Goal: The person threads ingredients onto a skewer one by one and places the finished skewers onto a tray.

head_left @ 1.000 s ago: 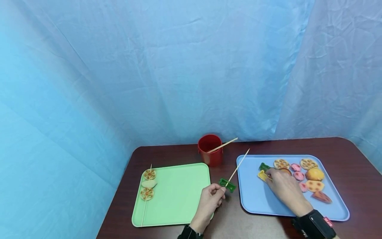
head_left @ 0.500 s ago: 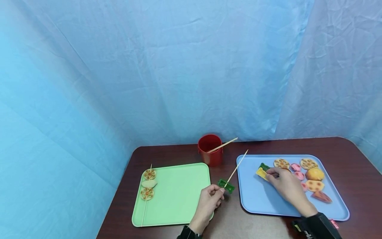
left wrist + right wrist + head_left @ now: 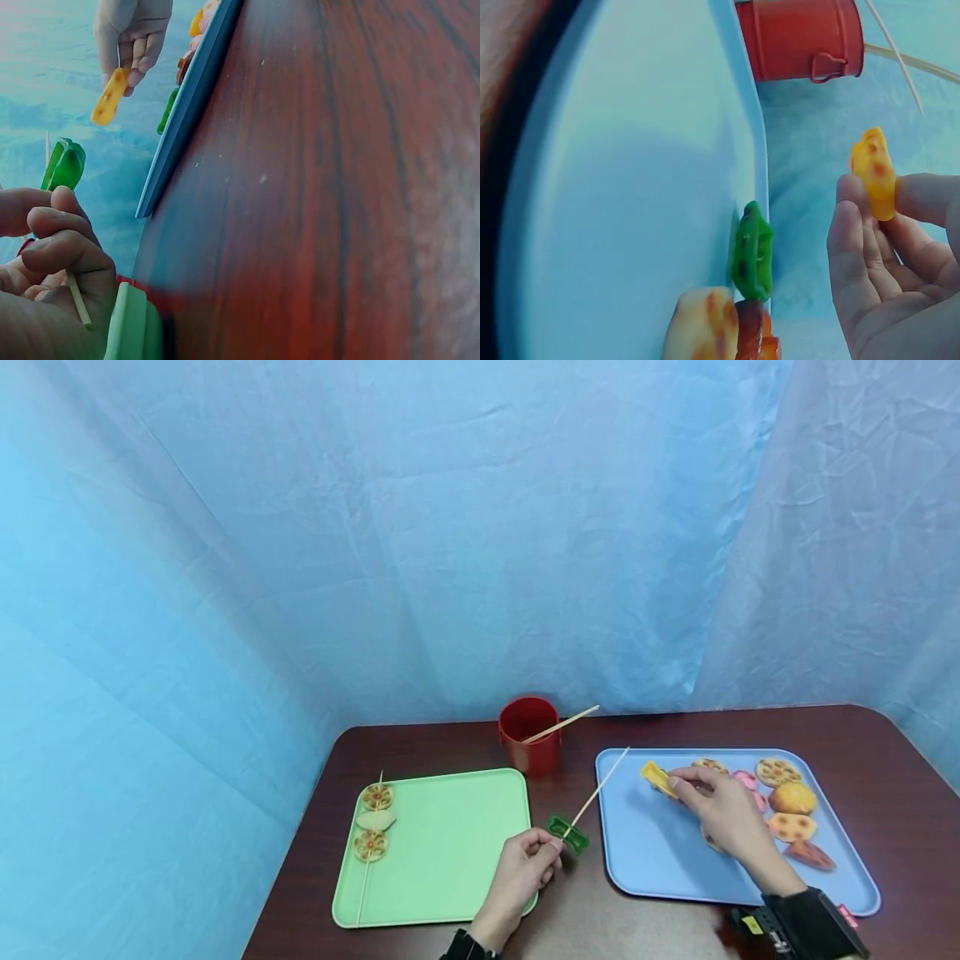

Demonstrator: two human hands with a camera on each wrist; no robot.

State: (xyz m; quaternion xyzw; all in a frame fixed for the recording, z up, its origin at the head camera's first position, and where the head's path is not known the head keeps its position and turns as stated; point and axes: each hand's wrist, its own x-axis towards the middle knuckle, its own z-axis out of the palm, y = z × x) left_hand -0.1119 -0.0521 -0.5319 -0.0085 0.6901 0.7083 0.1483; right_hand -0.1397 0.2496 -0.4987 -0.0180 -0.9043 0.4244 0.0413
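Observation:
My left hand (image 3: 517, 878) grips the lower part of a wooden skewer (image 3: 606, 782), which slants up and to the right. Threaded on it, just above the fingertips, is a green pepper piece (image 3: 577, 840). Over the blue tray (image 3: 637, 868), my right hand (image 3: 727, 818) pinches a yellow pepper piece (image 3: 655, 774) between thumb and fingers. The right wrist view shows that yellow piece (image 3: 875, 174) raised off the tray, its surface marked with brownish spots. Another green pepper piece (image 3: 753, 255) lies on the tray there; in the head view the right hand mostly hides it.
On the green tray (image 3: 450, 860) lies a finished-looking skewer with lotus root slices (image 3: 371, 846) and a pale piece (image 3: 375, 821). Behind stands a red cup (image 3: 531, 760) holding skewers (image 3: 573, 719). Lotus slices (image 3: 777, 772), a yellow lump (image 3: 792, 797) and a brownish wedge (image 3: 810, 855) occupy the blue tray's right.
My right hand has picked the yellow pepper piece up from the blue tray and raised it slightly. The left hand with its skewer has shifted a little, lowering slightly.

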